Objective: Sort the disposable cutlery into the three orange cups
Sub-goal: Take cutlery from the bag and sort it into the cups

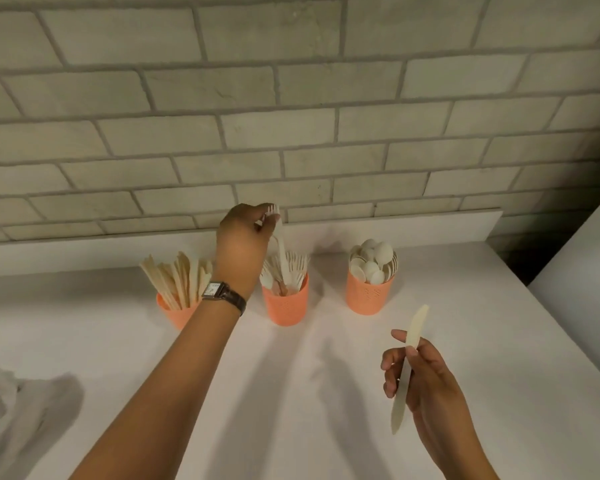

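Three orange cups stand in a row on the white counter. The left cup (174, 311) holds knives, partly hidden behind my forearm. The middle cup (286, 304) holds forks, and the right cup (368, 296) holds spoons. My left hand (243, 247) hovers over the middle cup, pinching a pale fork (280, 247) by its tine end, handle pointing down into the cup. My right hand (426, 382) is nearer me at the right, gripping a pale knife (407, 362) around its middle, serrated blade pointing up and away.
A crumpled clear plastic bag (4, 407) lies at the left edge of the counter (291, 393). A brick wall (291, 116) rises behind a low white ledge. A white panel (586, 289) stands at the right, past the counter's edge.
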The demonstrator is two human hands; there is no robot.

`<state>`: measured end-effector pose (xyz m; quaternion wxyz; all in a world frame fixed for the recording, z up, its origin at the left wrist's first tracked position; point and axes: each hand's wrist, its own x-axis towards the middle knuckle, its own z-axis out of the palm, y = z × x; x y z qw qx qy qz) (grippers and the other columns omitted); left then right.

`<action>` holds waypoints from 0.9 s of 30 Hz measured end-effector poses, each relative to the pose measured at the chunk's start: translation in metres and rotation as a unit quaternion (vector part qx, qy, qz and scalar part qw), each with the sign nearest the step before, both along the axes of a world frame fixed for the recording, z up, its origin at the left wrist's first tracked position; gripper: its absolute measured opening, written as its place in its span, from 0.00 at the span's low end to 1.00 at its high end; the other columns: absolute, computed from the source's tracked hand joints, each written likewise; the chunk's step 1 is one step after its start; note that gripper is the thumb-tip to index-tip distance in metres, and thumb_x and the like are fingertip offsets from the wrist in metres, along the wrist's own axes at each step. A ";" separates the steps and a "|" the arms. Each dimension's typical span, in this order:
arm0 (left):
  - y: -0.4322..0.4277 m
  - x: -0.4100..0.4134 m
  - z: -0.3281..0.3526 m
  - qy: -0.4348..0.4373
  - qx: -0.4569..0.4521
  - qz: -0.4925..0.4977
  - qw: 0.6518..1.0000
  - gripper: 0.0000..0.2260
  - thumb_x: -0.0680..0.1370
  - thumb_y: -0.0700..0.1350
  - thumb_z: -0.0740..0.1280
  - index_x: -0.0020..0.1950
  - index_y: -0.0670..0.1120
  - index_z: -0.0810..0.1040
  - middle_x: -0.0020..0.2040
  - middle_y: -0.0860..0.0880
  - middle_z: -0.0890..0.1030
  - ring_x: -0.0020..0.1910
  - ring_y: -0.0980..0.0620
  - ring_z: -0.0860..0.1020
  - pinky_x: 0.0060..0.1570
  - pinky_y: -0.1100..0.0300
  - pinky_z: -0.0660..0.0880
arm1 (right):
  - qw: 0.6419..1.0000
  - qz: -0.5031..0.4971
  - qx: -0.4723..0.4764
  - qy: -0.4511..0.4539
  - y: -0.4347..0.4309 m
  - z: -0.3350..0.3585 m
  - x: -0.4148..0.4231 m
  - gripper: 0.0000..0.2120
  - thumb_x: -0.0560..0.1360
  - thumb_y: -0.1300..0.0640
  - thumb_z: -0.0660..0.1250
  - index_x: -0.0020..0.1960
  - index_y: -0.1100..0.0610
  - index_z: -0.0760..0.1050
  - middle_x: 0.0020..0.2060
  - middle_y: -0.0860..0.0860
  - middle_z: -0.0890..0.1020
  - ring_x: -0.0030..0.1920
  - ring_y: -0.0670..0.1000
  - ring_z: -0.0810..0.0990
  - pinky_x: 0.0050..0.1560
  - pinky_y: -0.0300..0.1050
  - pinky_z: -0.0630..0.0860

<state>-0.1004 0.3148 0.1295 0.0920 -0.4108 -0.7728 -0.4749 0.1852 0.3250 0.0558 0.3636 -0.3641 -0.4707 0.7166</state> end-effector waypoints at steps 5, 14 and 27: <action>-0.012 0.007 -0.037 0.013 -0.057 -0.020 0.998 0.07 0.75 0.42 0.68 0.49 0.42 0.82 0.44 0.43 0.81 0.41 0.45 0.79 0.43 0.62 0.70 | 1.000 -0.008 0.009 -0.005 -0.017 0.007 -0.010 0.13 0.81 0.63 0.51 0.56 0.61 0.74 0.33 0.58 0.78 0.30 0.54 0.72 0.34 0.47 0.70; -0.051 0.008 -0.084 -0.009 -0.154 -0.065 0.986 0.22 0.70 0.49 0.71 0.63 0.50 0.75 0.58 0.50 0.77 0.57 0.50 0.71 0.57 0.61 0.64 | 0.962 0.010 0.208 -0.178 -0.034 0.028 -0.052 0.10 0.77 0.57 0.63 0.47 0.47 0.83 0.48 0.51 0.78 0.47 0.41 0.75 0.46 0.25 0.68; -0.260 -0.009 -0.078 -0.207 -0.040 0.008 0.977 0.07 0.75 0.44 0.67 0.43 0.57 0.81 0.43 0.64 0.81 0.40 0.60 0.77 0.39 0.73 0.70 | 0.921 0.052 0.372 -0.103 -0.069 0.057 -0.261 0.04 0.73 0.64 0.68 0.42 0.56 0.75 0.35 0.49 0.80 0.36 0.50 0.80 0.41 0.43 0.76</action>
